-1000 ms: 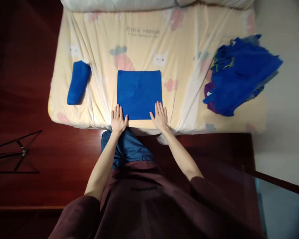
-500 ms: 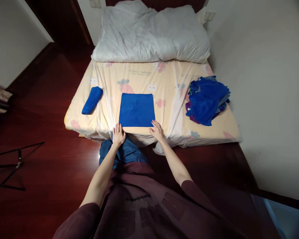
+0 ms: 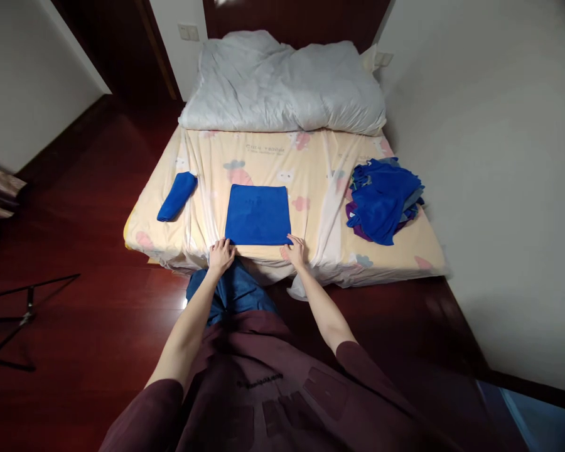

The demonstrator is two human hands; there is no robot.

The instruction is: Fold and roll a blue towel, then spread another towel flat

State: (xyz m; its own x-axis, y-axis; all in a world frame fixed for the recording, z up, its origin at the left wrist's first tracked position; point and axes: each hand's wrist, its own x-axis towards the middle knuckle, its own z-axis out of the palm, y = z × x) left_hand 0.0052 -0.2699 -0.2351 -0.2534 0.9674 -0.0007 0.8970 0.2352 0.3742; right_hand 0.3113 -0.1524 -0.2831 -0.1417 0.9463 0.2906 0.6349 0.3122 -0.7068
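Observation:
A blue cloth (image 3: 258,215), folded into a flat square, lies near the front edge of the bed. My left hand (image 3: 221,255) is at its near left corner, the fingers curled in and closed on the edge. At the near right corner my right hand (image 3: 294,250) pinches the edge between thumb and fingers. The cloth still lies flat on the sheet. To its left rests a rolled blue cloth (image 3: 177,196). A loose heap of blue cloths (image 3: 384,198), with purple and grey ones beneath, is on the right.
The bed (image 3: 311,220) has a yellow patterned sheet under a thin, clear cover. A pale bulky quilt (image 3: 287,88) lies across its far end. Black tripod legs (image 3: 26,319) stand on the dark red floor (image 3: 113,351) at the left. A wall (image 3: 489,157) borders the right side.
My fingers have gone from lying flat at the cloth's near corners to curling in on them. The view has tilted up slightly; the cloths have stayed in place.

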